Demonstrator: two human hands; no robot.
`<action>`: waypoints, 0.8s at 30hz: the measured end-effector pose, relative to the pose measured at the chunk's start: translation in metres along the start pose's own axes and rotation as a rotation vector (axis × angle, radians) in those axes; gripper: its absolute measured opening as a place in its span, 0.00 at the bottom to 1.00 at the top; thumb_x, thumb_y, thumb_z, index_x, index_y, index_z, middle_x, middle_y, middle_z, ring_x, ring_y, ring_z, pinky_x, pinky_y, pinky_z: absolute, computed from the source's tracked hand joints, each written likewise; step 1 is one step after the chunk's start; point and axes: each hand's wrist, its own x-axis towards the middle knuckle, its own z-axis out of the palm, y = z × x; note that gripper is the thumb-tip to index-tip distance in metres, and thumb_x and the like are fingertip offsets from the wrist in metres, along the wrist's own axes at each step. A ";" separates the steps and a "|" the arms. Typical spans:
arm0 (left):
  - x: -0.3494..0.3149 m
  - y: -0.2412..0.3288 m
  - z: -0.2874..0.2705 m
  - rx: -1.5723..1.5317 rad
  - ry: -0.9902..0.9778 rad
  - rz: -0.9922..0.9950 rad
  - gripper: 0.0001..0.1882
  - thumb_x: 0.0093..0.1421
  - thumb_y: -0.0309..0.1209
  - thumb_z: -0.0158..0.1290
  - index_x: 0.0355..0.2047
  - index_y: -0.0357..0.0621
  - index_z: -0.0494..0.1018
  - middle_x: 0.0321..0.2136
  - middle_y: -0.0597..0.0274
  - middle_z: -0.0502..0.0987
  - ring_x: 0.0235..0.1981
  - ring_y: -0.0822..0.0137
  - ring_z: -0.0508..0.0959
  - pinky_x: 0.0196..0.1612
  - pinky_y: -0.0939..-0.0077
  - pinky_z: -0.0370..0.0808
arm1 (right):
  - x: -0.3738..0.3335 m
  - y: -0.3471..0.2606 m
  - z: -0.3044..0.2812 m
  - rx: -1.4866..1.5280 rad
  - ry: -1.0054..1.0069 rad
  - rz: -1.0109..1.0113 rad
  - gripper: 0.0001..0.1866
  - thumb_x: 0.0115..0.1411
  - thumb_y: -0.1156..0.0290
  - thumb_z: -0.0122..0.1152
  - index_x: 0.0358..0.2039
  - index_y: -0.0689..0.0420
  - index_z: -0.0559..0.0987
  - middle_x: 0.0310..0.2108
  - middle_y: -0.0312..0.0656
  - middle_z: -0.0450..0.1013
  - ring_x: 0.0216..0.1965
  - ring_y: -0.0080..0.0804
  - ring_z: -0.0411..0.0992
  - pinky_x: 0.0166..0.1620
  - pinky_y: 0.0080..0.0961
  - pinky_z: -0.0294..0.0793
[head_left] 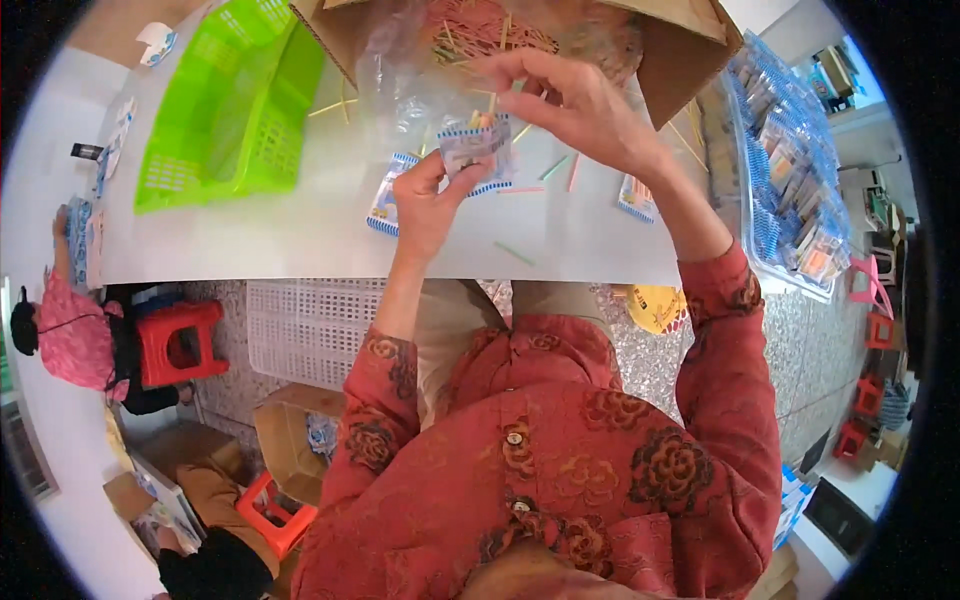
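Observation:
My left hand (428, 208) pinches a small clear packet (468, 152) with blue-and-white striped edges, held upright just above the white table. Coloured sticks show inside its top. Over the packet's mouth, my right hand (590, 112) has its thumb and fingertips closed around a thin pale stick (492, 103) that reaches down into the packet. Another striped packet (384, 200) lies on the table beside my left hand, and one more packet (636, 198) lies under my right forearm. Loose pink and green sticks (557, 168) are scattered nearby.
An open cardboard box (690, 55) at the far side holds a plastic bag of pink and yellow sticks (480, 32). A green basket (215, 165) stands left; a clear bin (752, 235) full of packets is on the right. Co-workers (78, 335) sit at left.

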 end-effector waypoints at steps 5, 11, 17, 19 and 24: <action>0.000 0.011 -0.003 -0.004 -0.044 -0.093 0.07 0.55 0.25 0.57 0.35 0.38 0.78 0.29 0.68 0.80 0.30 0.82 0.73 0.34 0.87 0.69 | -0.016 0.020 0.011 0.007 -0.131 0.102 0.09 0.59 0.67 0.56 0.36 0.59 0.76 0.24 0.36 0.68 0.25 0.20 0.63 0.30 0.20 0.65; 0.001 0.014 -0.009 0.095 0.079 -0.050 0.07 0.57 0.28 0.55 0.28 0.35 0.76 0.19 0.73 0.72 0.22 0.82 0.65 0.25 0.85 0.62 | -0.022 0.014 0.012 -0.019 -0.145 0.107 0.10 0.59 0.67 0.56 0.32 0.61 0.77 0.22 0.37 0.68 0.24 0.22 0.63 0.29 0.22 0.64; 0.005 0.024 -0.008 0.199 0.070 0.040 0.08 0.57 0.28 0.55 0.25 0.35 0.74 0.18 0.75 0.67 0.20 0.82 0.61 0.22 0.86 0.57 | -0.026 0.019 0.012 -0.020 -0.093 0.079 0.10 0.59 0.67 0.55 0.34 0.61 0.77 0.23 0.35 0.70 0.25 0.21 0.65 0.29 0.21 0.66; 0.003 0.023 -0.011 0.091 0.069 -0.023 0.07 0.57 0.27 0.55 0.26 0.35 0.74 0.19 0.75 0.69 0.21 0.83 0.63 0.23 0.87 0.59 | -0.026 0.017 0.013 0.025 -0.117 0.123 0.10 0.60 0.67 0.54 0.34 0.62 0.77 0.23 0.34 0.70 0.25 0.19 0.65 0.30 0.20 0.67; 0.002 0.039 0.011 -0.284 0.032 -0.214 0.03 0.56 0.23 0.56 0.28 0.34 0.76 0.23 0.71 0.75 0.24 0.84 0.69 0.26 0.90 0.65 | -0.028 0.035 0.017 0.309 -0.151 0.125 0.12 0.63 0.66 0.51 0.35 0.62 0.76 0.24 0.30 0.70 0.27 0.15 0.65 0.32 0.16 0.67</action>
